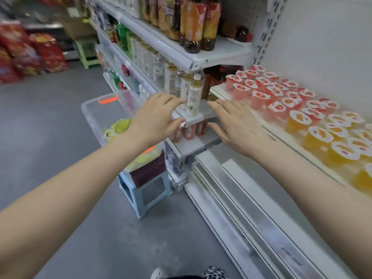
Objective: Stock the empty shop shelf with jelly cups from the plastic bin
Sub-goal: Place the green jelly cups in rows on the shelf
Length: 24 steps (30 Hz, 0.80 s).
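Jelly cups (120,126) in bin (91,111) look light, thin-walled, w/ film lids: take them by the sides, no squeezing. Your left hand (155,115) & right hand (237,125) are empty, fingers spread.

White shelf (216,90) at two o'clock is filling fast: red jelly cups (259,91) stand upright in tight rows at its far end, orange jelly cups (322,137) packed right beside them toward four o'clock, printed lids up. At nine o'clock, the clear plastic bin (94,115) holds green jelly cups (120,126) toward its near end.
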Tool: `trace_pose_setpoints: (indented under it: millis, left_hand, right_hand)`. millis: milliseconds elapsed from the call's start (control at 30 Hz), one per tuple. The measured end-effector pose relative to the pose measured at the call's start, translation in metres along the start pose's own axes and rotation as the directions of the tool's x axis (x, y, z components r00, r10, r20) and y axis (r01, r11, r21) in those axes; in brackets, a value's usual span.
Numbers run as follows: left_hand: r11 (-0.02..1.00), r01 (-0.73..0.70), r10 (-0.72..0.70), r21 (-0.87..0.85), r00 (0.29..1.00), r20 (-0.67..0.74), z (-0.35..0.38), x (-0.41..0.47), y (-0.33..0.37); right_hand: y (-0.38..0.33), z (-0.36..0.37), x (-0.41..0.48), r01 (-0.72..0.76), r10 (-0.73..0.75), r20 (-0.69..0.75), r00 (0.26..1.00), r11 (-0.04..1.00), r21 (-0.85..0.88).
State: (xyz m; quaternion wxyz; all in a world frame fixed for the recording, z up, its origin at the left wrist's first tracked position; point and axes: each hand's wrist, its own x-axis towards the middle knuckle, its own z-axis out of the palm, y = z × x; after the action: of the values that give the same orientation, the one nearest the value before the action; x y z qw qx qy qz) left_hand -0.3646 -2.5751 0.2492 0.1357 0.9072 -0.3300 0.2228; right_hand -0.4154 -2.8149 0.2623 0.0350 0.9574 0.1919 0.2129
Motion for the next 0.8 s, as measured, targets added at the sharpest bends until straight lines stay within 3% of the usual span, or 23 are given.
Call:
trace_pose_setpoints:
  millis: [200, 467, 633, 800]
  left_hand:
    - [0.984, 0.175, -0.176, 0.044, 0.984, 0.022, 0.015, -0.039, -0.09]
    - [0.888, 0.456, -0.459, 0.059, 0.885, 0.073, 0.05, -0.077, -0.192]
    - [0.819, 0.571, -0.574, 0.066, 0.812, 0.101, 0.088, -0.076, -0.24]
    - [0.753, 0.656, -0.655, 0.047, 0.742, 0.14, 0.132, -0.07, -0.279]
  right_hand:
    - [-0.055, 0.061, 0.083, 0.162, -0.168, 0.03, 0.985, 0.978, 0.13]
    - [-0.092, 0.165, 0.172, 0.254, -0.289, 0.08, 0.954, 0.921, 0.296]
    - [-0.096, 0.24, 0.217, 0.255, -0.35, 0.189, 0.917, 0.882, 0.395]
    - [-0.102, 0.312, 0.257, 0.203, -0.398, 0.376, 0.837, 0.863, 0.462]
